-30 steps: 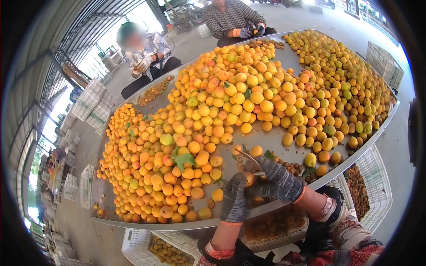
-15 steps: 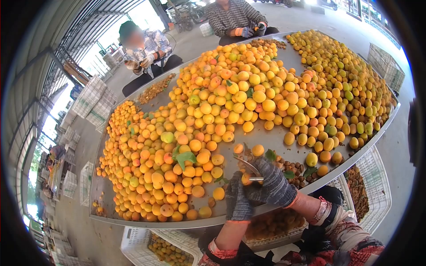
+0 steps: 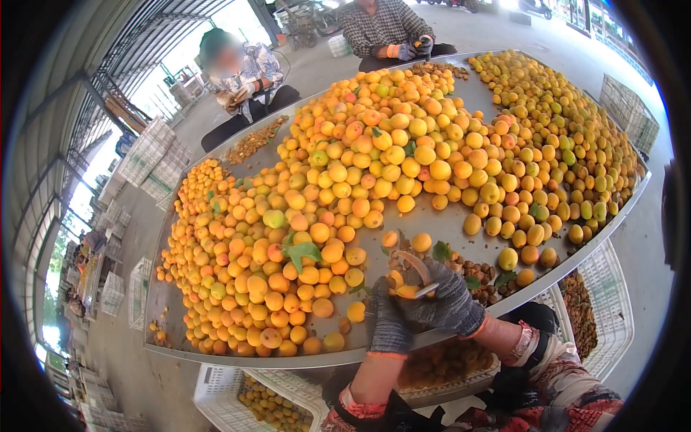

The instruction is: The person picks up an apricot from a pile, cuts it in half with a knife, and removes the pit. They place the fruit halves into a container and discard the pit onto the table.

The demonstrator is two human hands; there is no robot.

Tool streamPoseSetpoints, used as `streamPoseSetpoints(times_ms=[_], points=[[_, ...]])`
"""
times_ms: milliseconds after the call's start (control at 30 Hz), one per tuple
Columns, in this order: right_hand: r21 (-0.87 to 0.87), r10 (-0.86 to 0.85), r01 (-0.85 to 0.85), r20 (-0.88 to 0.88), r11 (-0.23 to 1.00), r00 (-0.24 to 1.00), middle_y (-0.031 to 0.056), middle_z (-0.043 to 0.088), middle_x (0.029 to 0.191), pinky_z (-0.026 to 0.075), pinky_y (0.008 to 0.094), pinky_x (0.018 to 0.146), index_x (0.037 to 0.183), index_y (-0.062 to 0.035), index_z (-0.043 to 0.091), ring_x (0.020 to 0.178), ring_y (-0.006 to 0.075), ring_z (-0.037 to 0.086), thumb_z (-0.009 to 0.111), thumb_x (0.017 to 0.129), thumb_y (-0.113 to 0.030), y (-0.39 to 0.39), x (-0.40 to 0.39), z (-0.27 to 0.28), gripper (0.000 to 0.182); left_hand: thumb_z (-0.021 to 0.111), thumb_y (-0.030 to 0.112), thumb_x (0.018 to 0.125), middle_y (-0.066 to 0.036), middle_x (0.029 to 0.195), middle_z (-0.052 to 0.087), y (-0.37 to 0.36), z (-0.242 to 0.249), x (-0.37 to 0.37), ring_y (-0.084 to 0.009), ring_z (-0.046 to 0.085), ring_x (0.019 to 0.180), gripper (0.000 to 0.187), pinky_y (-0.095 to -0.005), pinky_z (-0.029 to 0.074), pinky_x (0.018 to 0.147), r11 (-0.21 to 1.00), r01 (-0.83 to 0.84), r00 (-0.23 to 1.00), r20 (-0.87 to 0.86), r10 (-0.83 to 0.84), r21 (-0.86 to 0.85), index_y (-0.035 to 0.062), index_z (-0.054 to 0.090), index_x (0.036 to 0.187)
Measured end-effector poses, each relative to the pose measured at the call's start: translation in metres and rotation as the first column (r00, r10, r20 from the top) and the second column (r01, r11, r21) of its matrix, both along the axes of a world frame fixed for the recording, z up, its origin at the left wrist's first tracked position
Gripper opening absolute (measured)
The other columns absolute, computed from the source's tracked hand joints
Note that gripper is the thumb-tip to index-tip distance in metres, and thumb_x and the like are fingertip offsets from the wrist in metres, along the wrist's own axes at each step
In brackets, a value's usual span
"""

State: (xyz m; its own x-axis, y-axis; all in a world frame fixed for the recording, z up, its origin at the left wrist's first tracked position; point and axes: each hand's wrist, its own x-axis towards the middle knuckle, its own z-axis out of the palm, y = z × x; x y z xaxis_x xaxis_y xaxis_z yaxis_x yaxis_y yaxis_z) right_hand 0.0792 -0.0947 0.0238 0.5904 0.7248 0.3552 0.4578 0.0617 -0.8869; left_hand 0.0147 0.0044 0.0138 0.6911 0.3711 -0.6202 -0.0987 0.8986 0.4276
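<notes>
My left hand (image 3: 387, 324), in a grey knit glove, holds an orange apricot (image 3: 397, 279) at the near edge of the metal table (image 3: 450, 229). Close against it, my right hand (image 3: 448, 304) is closed on a small curved knife (image 3: 414, 266), whose metal end sticks out by the fruit. The apricot looks cut open, with part of it between both hands. To the left and behind spreads a large heap of apricots (image 3: 288, 237). Brown pits (image 3: 481, 275) and green leaves lie just right of my right hand.
Two people sit across the table, one in a checked shirt (image 3: 381, 29), one in a patterned top (image 3: 248, 75). White crates (image 3: 612, 302) stand below the near edge; one at the lower left (image 3: 216, 392) holds apricots. Stacked crates (image 3: 155, 158) stand farther left.
The knife has turned in my right hand, and the apricot between my hands now shows opened flesh. The view has shifted slightly.
</notes>
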Motion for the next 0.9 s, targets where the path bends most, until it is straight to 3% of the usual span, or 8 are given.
streamPoseSetpoints(times_ms=[167, 233, 367, 467, 567, 633, 733, 900], points=[[0.13, 0.131, -0.095, -0.302, 0.987, 0.944, 0.0092, 0.058, 0.104, 0.045, 0.0306, 0.08, 0.108, -0.0044, 0.054, 0.094, 0.0159, 0.056, 0.072, 0.07, -0.013, 0.0, -0.002, 0.003, 0.043, 0.047, 0.042, 0.086, -0.007, 0.109, 0.053, 0.016, -0.004, -0.01, -0.024, 0.05, 0.1, 0.042, -0.0378, 0.039, 0.088, 0.99, -0.08, 0.994, 0.083, 0.07, 0.115, 0.011, 0.049, 0.114], [0.204, 0.156, -0.059, -0.498, 0.977, 0.853, 0.0036, 0.058, 0.097, 0.047, 0.0311, 0.078, 0.109, -0.0061, 0.051, 0.089, 0.0129, 0.055, 0.073, 0.069, -0.007, -0.002, 0.002, -0.004, 0.046, 0.048, 0.039, 0.086, -0.007, 0.111, 0.052, 0.025, -0.039, -0.014, -0.0216, 0.048, 0.101, 0.041, -0.034, 0.038, 0.088, 0.762, -0.101, 0.99, 0.142, 0.012, 0.639, 0.0097, 0.049, 0.115], [0.016, 0.012, -0.001, -0.72, 1.0, 0.694, 0.0017, 0.06, 0.092, 0.048, 0.029, 0.074, 0.109, -0.0069, 0.051, 0.085, 0.0112, 0.056, 0.073, 0.07, -0.007, -0.01, 0.005, 0.011, 0.044, 0.051, 0.036, 0.086, -0.006, 0.111, 0.052, 0.02, -0.024, -0.014, -0.0192, 0.048, 0.101, 0.04, -0.0307, 0.038, 0.087, 0.973, -0.114, 0.971, 0.229, 0.067, 0.201, 0.0084, 0.049, 0.115], [-0.037, 0.024, -0.067, -0.687, 0.997, 0.727, -0.0002, 0.06, 0.088, 0.048, 0.0265, 0.071, 0.109, -0.0067, 0.051, 0.082, 0.0101, 0.057, 0.071, 0.072, -0.009, -0.012, 0.008, 0.008, 0.042, 0.051, 0.036, 0.086, -0.006, 0.106, 0.053, 0.021, -0.047, -0.012, -0.0185, 0.049, 0.098, 0.038, -0.0284, 0.039, 0.086, 0.843, -0.065, 0.973, 0.222, -0.065, 0.534, 0.0082, 0.049, 0.113], [0.007, 0.067, -0.076, -0.537, 0.997, 0.841, 0.0034, 0.06, 0.091, 0.047, 0.0273, 0.073, 0.11, -0.0055, 0.051, 0.083, 0.0138, 0.058, 0.07, 0.074, -0.011, -0.006, 0.01, -0.004, 0.041, 0.048, 0.039, 0.087, -0.007, 0.108, 0.053, 0.009, -0.025, -0.005, -0.0199, 0.048, 0.1, 0.041, -0.0289, 0.038, 0.088, 0.93, -0.063, 0.984, 0.181, -0.003, 0.363, 0.0085, 0.049, 0.114], [-0.026, -0.029, 0.031, 0.061, 0.999, 0.998, 0.0068, 0.061, 0.083, 0.047, 0.0324, 0.063, 0.109, -0.0044, 0.052, 0.073, 0.0208, 0.059, 0.07, 0.072, -0.017, 0.0, 0.011, -0.015, 0.043, 0.046, 0.046, 0.087, -0.008, 0.107, 0.052, 0.003, -0.019, 0.001, -0.0211, 0.048, 0.101, 0.046, -0.0316, 0.037, 0.09, 0.958, 0.038, 0.981, 0.171, -0.09, 0.283, 0.0097, 0.048, 0.115], [0.018, -0.081, 0.08, 0.342, 0.997, 0.936, 0.0111, 0.059, 0.09, 0.047, 0.032, 0.067, 0.107, -0.003, 0.053, 0.079, 0.0242, 0.058, 0.069, 0.072, -0.017, 0.005, 0.002, -0.017, 0.041, 0.046, 0.054, 0.084, -0.009, 0.111, 0.051, -0.001, -0.009, 0.0, -0.0228, 0.049, 0.101, 0.056, -0.0356, 0.037, 0.091, 0.992, 0.111, 0.967, 0.235, -0.093, -0.064, 0.009, 0.045, 0.117], [-0.021, 0.016, -0.016, -0.011, 1.0, 1.0, 0.0115, 0.057, 0.098, 0.046, 0.0316, 0.074, 0.109, -0.0031, 0.052, 0.089, 0.0219, 0.056, 0.069, 0.073, -0.013, -0.003, 0.006, 0.002, 0.041, 0.051, 0.054, 0.08, -0.01, 0.116, 0.05, -0.005, 0.011, 0.001, -0.0257, 0.05, 0.1, 0.062, -0.038, 0.041, 0.088, 0.999, 0.045, 0.995, 0.093, -0.043, -0.011, 0.0062, 0.043, 0.119]])
